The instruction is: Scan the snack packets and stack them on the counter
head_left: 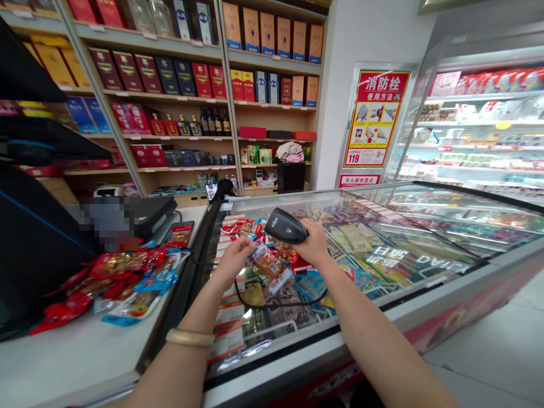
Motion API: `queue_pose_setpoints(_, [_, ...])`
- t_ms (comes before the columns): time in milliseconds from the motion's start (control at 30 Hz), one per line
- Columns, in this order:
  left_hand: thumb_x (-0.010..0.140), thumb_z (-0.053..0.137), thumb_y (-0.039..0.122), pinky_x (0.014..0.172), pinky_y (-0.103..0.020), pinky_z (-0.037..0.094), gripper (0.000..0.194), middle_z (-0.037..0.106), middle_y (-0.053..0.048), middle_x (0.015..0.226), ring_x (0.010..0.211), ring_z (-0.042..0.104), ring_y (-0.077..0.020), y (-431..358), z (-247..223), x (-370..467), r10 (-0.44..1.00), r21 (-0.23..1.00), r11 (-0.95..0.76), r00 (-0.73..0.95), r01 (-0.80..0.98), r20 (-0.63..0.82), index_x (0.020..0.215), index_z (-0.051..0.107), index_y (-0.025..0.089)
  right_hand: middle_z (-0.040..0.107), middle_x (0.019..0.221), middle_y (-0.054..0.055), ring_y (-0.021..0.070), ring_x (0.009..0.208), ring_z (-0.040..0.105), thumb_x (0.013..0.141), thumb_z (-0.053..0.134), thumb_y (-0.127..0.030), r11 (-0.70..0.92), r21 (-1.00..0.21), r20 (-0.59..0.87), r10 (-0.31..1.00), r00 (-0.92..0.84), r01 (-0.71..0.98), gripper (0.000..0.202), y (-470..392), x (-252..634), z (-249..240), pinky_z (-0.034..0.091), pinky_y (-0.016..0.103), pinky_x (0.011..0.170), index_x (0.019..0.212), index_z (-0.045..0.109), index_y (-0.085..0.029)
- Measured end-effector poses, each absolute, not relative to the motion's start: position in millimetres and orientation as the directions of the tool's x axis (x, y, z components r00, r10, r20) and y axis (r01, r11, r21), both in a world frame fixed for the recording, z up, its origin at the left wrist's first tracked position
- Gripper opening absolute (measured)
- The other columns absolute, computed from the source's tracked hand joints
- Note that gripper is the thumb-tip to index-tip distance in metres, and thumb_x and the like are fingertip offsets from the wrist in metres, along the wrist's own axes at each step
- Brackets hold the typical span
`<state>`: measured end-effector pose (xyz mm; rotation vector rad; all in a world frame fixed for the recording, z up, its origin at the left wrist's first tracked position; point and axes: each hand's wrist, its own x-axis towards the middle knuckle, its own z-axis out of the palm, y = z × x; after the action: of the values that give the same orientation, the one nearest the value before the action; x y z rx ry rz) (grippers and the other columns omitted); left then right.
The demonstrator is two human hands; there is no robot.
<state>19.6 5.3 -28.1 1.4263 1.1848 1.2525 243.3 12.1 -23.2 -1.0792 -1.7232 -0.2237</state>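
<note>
A black handheld scanner (285, 225) is gripped in my right hand (312, 241), its head tilted to the left over the freezer's glass top. My left hand (236, 255) pinches the edge of a clear snack packet (266, 258) just below and left of the scanner. Around both hands lie red and blue snack packets (242, 226) on the glass. The scanner's black cable (272, 306) loops over the glass beneath my hands. On the white counter (63, 368) at the left rests a pile of red and blue packets (127, 272).
A chest freezer (408, 317) with a metal rim extends to the right. Dark checkout equipment (34, 215) stands at the left. Shelves (170, 99) of boxes and bottles line the back wall. A lit refrigerated display (480, 124) is at the right.
</note>
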Motion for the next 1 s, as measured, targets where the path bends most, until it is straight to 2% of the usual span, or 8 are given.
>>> queue_pose_setpoints(167, [0.05,0.079,0.047,0.053,-0.024,0.043,0.044,0.062,0.001,0.068,0.057,0.053,-0.0117,10.7,-18.7,6.8,0.937,0.967,-0.241,-0.278,-0.08,0.211,0.079,0.066,0.016,0.068,0.073,0.004,0.0212,0.073,0.063,0.067,0.073,-0.036,0.615,-0.305,0.815,0.563,-0.135,0.727,0.018,10.8,243.1,-21.1,0.039,0.029,0.065,0.074,0.066,-0.021])
queue_pose_setpoints(300, [0.048,0.08,0.045,0.055,-0.026,0.046,0.046,0.065,0.0,0.069,0.057,0.056,-0.0132,11.4,-16.6,-0.7,0.9,0.97,-0.239,-0.386,-0.047,0.203,0.082,0.07,0.015,0.071,0.079,0.004,0.0205,0.076,0.065,0.069,0.074,-0.036,0.698,-0.267,0.726,0.599,-0.338,0.664,0.021,7.6,241.1,-18.7,0.04,0.029,0.069,0.083,0.069,-0.021])
queue_pose_setpoints(500, [0.057,0.072,0.041,0.049,-0.025,0.041,0.034,0.06,0.0,0.055,0.049,0.053,-0.0137,7.1,-18.2,-2.2,0.904,0.944,-0.195,-0.326,0.266,0.278,0.078,0.072,0.014,0.072,0.082,0.002,0.0194,0.081,0.066,0.066,0.074,-0.028,0.726,-0.202,0.625,0.612,-0.484,0.658,0.018,-0.2,236.8,-15.1,0.037,0.029,0.073,0.082,0.069,-0.022])
queue_pose_setpoints(633, [0.06,0.067,0.039,0.053,-0.026,0.042,0.031,0.066,-0.002,0.063,0.053,0.055,-0.0146,7.1,-19.0,-3.6,0.896,0.897,-0.18,-0.309,0.403,0.319,0.078,0.073,0.015,0.072,0.08,0.0,0.0197,0.083,0.066,0.065,0.075,-0.027,0.725,-0.181,0.573,0.627,-0.528,0.664,0.018,-4.2,235.8,-11.7,0.034,0.029,0.072,0.082,0.07,-0.023])
queue_pose_setpoints(1000, [0.06,0.066,0.041,0.047,-0.025,0.039,0.033,0.062,-0.001,0.059,0.048,0.051,-0.0137,11.6,-22.3,-7.0,0.89,0.908,-0.147,-0.347,0.393,0.295,0.079,0.072,0.015,0.073,0.081,0.001,0.0206,0.084,0.065,0.067,0.074,-0.027,0.717,-0.154,0.524,0.643,-0.559,0.68,0.017,-9.9,233.5,-7.3,0.035,0.029,0.072,0.084,0.071,-0.024])
